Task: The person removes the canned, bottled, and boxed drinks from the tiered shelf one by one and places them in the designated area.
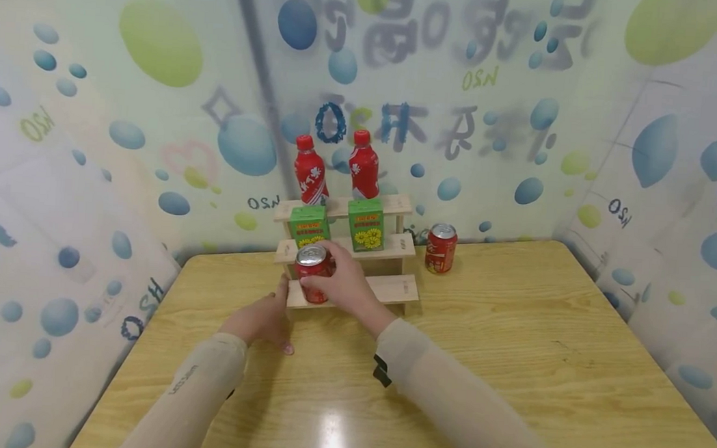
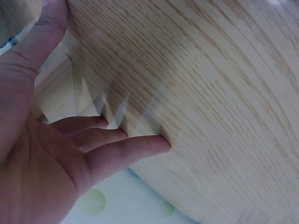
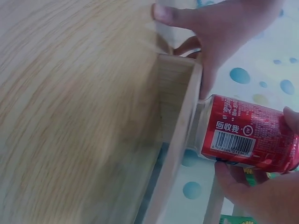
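A red soda can (image 1: 311,270) stands upright at the left end of the bottom tier of a small wooden step rack (image 1: 394,289). Its silver top faces up, and my right hand (image 1: 350,282) grips it from the right side. In the right wrist view the can's (image 3: 233,140) barcode faces the camera and its base is right at the tier's board. My left hand (image 1: 266,318) is at the rack's left end, the index finger against the bottom tier's edge and the thumb low near the table. The left wrist view shows that hand (image 2: 51,163) with extended fingers.
Two green boxes, a left (image 1: 309,224) and a right one (image 1: 367,226), stand on the middle tier. Two red bottles, a left (image 1: 309,173) and a right one (image 1: 365,166), top the rack. Another red can (image 1: 441,249) stands on the wooden table (image 1: 512,329), right of the rack.
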Tool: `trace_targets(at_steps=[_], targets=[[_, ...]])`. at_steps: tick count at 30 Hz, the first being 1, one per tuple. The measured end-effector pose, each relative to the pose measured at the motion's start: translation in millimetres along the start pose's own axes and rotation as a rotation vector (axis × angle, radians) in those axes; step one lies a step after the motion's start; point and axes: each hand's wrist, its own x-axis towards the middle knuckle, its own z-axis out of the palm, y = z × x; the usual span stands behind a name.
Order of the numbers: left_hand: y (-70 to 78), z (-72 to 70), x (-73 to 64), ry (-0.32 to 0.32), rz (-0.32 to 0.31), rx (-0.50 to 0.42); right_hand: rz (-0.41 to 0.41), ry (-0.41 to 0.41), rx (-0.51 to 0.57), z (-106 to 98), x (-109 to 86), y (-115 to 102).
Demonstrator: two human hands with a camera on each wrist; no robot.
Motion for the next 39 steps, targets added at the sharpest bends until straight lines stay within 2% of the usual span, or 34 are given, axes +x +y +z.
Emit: trace_targets(at_steps=[20,26,31,39], targets=[[-2.4,1.9,2.1,0.006,-0.016,-0.007,0.008,0.082,0.013,-31.3,-28.4,-29.8],[-2.5,3.2,2.7,0.007,-0.015,-0.002,-0.004,0.152,0.019,-47.7,-39.4,-32.4],[-0.7,3.6,2.6,0.010,-0.018,-0.010,0.005,0.177,0.024,-64.6,-45.4,-34.5],[2.2,0.4,-1.8,0.008,-0.015,0.001,-0.035,0.219,0.038,-92.6,-52.3,-31.3]])
